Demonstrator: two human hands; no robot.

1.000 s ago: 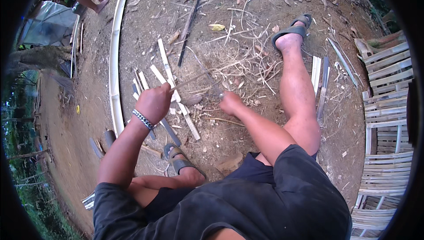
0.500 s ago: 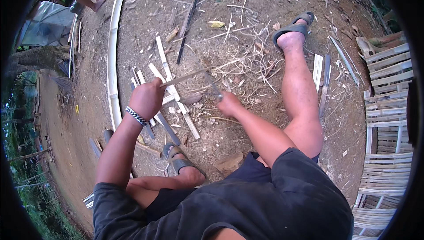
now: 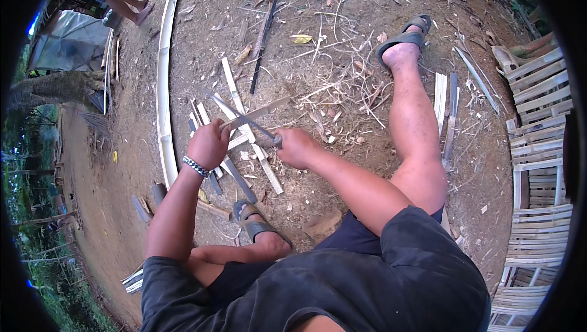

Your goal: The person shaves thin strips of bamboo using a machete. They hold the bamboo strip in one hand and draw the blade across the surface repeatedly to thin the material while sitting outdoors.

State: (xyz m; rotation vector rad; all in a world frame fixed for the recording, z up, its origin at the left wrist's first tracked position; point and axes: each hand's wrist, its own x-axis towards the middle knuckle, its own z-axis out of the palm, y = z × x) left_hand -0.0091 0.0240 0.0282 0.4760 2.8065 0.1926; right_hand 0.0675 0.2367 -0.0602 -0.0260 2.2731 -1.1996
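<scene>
My left hand (image 3: pixel 209 143) is closed round one end of a flat bamboo strip (image 3: pixel 269 109), which points away to the right. A bracelet circles that wrist. In my right hand (image 3: pixel 296 147) is the handle of a knife (image 3: pixel 252 125); its long thin blade slants up to the left and crosses the strip close to my left fingers. Whether the blade touches the strip I cannot tell. Several split bamboo pieces (image 3: pixel 266 170) lie crossed on the ground beneath my hands, and thin curled shavings (image 3: pixel 348 87) are scattered beyond them.
A long pale split bamboo length (image 3: pixel 162 75) runs along the left. A dark strip (image 3: pixel 264 44) lies ahead. My sandalled feet (image 3: pixel 400 47) rest on the dirt, with more strips (image 3: pixel 450 109) by my right leg. Slatted bamboo panels (image 3: pixel 538 167) stand at right; another person's legs (image 3: pixel 127 7) show far left.
My right hand has moved left, bringing the knife blade across the strip near my left hand. Before, the blade was out by the strip's far end. The view has shifted slightly.
</scene>
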